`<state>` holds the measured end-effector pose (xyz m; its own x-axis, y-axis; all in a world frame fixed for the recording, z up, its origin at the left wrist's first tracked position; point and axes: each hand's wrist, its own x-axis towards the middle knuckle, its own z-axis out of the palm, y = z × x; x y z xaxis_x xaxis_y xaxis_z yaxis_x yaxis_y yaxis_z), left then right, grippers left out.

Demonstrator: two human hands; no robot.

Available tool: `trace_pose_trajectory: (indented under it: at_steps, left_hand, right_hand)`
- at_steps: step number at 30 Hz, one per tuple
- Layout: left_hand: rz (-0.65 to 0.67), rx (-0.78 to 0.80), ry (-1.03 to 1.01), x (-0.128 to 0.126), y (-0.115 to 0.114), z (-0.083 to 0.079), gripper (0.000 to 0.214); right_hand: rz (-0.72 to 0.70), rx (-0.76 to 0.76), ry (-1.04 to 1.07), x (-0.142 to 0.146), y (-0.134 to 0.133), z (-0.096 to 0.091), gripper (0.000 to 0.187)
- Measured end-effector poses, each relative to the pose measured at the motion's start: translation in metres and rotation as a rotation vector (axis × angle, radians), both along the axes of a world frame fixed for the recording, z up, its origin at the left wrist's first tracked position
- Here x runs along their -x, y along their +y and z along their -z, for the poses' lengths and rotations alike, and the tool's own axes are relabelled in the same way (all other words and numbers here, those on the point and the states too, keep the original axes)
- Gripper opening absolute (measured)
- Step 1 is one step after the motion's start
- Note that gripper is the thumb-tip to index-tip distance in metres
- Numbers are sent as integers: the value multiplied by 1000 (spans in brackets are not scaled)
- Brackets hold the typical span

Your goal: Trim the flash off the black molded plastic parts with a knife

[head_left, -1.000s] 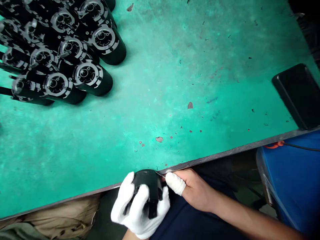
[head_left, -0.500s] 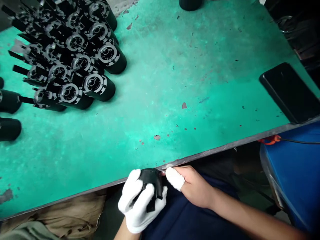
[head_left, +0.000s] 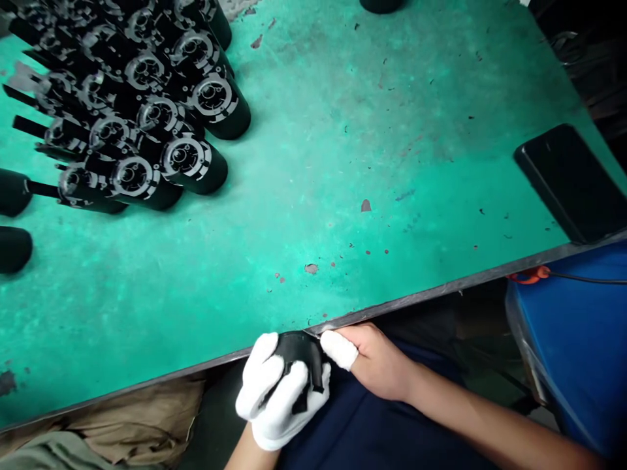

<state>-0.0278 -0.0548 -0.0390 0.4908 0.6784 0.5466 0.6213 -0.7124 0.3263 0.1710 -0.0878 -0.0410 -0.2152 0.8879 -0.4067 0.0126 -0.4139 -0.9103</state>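
Observation:
My left hand (head_left: 281, 395), in a white glove, is closed around a black rounded plastic part (head_left: 300, 349) at the table's front edge. Prongs of the part stick out between and beside the gloved fingers. My right hand (head_left: 375, 359) is bare but for a white cover on the thumb. Its fingers are pinched together at the right side of the part. A thin sliver of something shows near the thumb tip, too small to name. The rest of what this hand holds is hidden.
Several black cylindrical housings (head_left: 198, 166) stand grouped on the green table (head_left: 313, 196) at the left. A black phone-like slab (head_left: 571, 179) lies at the right edge. Beyond the front edge are a blue surface (head_left: 578, 326) and an orange clip (head_left: 531, 275) with a cord.
My left hand and the black part have shifted slightly right. My right thumb has moved a little left, closer to the part. The view has shifted slightly.

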Motion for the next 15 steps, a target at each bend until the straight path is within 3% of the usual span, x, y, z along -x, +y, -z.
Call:
trace_pose_trajectory:
  at_steps: [4, 10, 12, 15]
  left_hand:
    - [-20, 30, -38, 0, -2, 1, 52]
    - [-10, -5, -47, -1, -2, 8, 54]
    - [13, 0, -30, 0, -4, 1, 55]
    - [-5, 153, -28, 6, -3, -23, 61]
  right_hand:
    - [-27, 21, 65, -3, 1, 0, 36]
    - [-14, 20, -130, -3, 6, -9, 40]
    - [0, 17, -163, -1, 5, -11, 39]
    - [-9, 18, -140, 2, 1, -12, 42]
